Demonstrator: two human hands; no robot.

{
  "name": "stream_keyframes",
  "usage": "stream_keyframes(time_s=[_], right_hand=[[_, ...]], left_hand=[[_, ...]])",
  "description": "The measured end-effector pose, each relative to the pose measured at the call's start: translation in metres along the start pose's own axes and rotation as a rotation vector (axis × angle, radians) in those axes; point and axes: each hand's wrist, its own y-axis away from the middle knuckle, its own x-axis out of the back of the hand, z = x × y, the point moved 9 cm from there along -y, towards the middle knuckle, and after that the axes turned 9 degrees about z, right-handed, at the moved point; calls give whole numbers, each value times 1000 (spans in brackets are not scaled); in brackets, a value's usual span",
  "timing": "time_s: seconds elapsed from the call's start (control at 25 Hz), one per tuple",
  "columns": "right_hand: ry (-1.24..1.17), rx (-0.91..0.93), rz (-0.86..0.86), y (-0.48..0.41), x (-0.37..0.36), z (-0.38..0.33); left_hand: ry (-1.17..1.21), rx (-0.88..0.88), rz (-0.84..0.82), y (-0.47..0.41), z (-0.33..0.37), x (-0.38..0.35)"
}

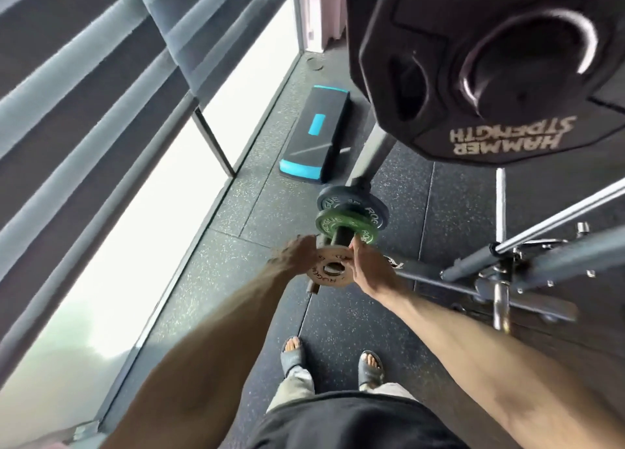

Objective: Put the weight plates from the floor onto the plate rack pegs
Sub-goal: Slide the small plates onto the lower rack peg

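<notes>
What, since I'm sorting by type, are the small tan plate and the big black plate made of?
Small tan plate: probably painted metal; thin, flat, matte. Big black plate: likely rubber or urethane coating; matte face, soft sheen at hub, white lettering.

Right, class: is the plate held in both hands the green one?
No, the held plate is the pale plate; the green plate already sits on the peg.

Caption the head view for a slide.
Left hand and right hand hold a tan plate before the peg bearing a green plate.
</notes>
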Motion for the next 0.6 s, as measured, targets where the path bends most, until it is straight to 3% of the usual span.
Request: stream_keyframes(time_s=[0.16, 0.24, 0.44, 0.6], right_hand=[[74, -25, 50, -5, -9, 4], [247, -48, 85, -14, -2, 8], [561, -76, 152, -40, 26, -2], [582, -108, 152, -58, 33, -8]], left_hand=[[-43, -262, 58, -18, 16, 6], [-43, -368, 132, -29, 25, 13], [-105, -474, 254, -58, 43, 29], [-118, -511, 265, -77, 53, 38]])
